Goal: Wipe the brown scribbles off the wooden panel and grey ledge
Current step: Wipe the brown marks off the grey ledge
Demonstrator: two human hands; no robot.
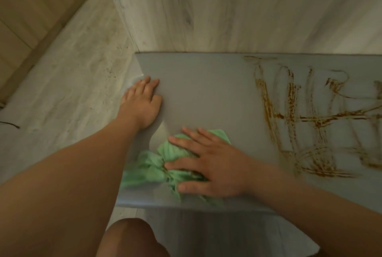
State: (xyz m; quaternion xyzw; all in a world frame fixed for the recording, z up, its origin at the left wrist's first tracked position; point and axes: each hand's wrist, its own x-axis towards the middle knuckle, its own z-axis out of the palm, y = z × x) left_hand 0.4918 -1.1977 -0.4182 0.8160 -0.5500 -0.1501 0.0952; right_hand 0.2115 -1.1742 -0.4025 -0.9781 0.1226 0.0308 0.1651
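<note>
A crumpled green cloth lies near the front left of the grey ledge. My right hand presses flat on the cloth with fingers spread and straight. My left hand rests flat on the ledge's left edge, fingers straight. Brown scribbles cover the right part of the ledge, to the right of both hands. The pale wooden panel rises behind the ledge and shows no marks in the part I see.
Pale wood-look floor lies to the left of the ledge. A beige cabinet or wall stands at the far left. My knee is below the ledge's front edge.
</note>
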